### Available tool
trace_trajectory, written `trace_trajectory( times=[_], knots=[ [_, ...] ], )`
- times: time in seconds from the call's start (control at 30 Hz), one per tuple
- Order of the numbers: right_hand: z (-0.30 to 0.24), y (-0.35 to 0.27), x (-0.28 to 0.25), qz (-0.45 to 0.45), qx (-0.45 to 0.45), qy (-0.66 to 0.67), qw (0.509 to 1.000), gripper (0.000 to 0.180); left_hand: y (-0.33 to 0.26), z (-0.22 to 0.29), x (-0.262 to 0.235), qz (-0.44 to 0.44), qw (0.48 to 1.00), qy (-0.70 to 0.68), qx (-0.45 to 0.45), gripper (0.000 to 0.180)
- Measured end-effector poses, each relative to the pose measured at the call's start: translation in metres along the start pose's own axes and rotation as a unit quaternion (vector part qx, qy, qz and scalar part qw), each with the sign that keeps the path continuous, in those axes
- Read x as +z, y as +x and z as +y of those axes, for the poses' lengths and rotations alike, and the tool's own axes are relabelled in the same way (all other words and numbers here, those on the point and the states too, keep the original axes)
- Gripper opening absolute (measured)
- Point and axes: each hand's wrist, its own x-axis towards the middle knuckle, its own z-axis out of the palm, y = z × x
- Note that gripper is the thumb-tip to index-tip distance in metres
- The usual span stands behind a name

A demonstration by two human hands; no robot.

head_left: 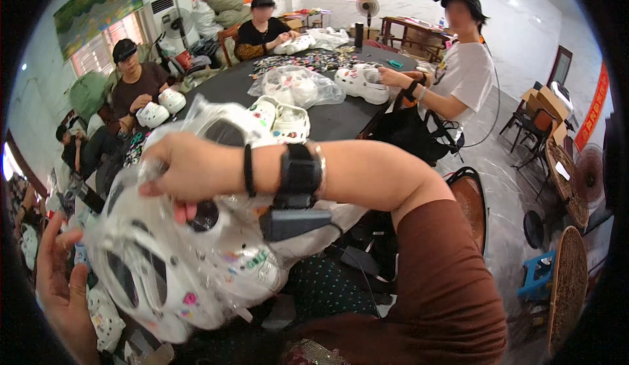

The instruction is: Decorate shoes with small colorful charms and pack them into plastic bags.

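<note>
A clear plastic bag (pixel 164 260) holding white clog shoes with small coloured charms hangs close in front of me, above my lap. My right hand (pixel 187 172) reaches across from the right and grips the bag's upper part; a black strap with a small box sits on that wrist. My left hand (pixel 62 286) is at the lower left, fingers spread, beside the bag's left edge; whether it touches the bag is unclear. More white clogs (pixel 278 119) lie on the black table (pixel 341 119) just behind the bag.
Three other people sit or stand around the table handling white clogs (pixel 360 83). Another clear bag of clogs (pixel 298 87) and a scatter of small charms (pixel 314 60) lie on it. Wooden chairs (pixel 472 201) and a blue stool (pixel 537 273) stand to my right.
</note>
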Motion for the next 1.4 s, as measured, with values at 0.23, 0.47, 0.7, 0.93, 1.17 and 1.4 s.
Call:
trace_trajectory(
  times=[0.23,0.47,0.7,0.93,1.17,1.4],
  knots=[
    [0.009,0.03,-0.084,0.195,-0.007,0.071,0.978,0.025,-0.031,-0.064,0.008,0.146,0.971,0.191,0.005,0.061],
    [0.028,0.059,-0.213,0.411,-0.155,0.113,0.891,0.018,-0.089,-0.159,0.073,0.106,0.956,0.071,-0.263,0.057],
    [0.052,0.076,-0.321,0.562,-0.262,0.123,0.775,0.02,-0.141,-0.208,0.156,0.148,0.932,0.216,-0.249,0.051],
    [0.117,0.098,-0.415,0.635,-0.371,0.236,0.634,0.028,-0.132,-0.22,0.18,0.126,0.872,0.385,-0.274,0.04],
    [0.278,0.069,-0.491,0.579,-0.152,0.138,0.789,0.034,-0.119,-0.215,0.177,0.098,0.876,0.392,-0.263,0.038],
    [0.286,0.054,-0.519,0.587,-0.011,-0.097,0.804,0.061,-0.116,-0.224,0.187,0.108,0.878,0.397,-0.244,0.038]
  ],
)
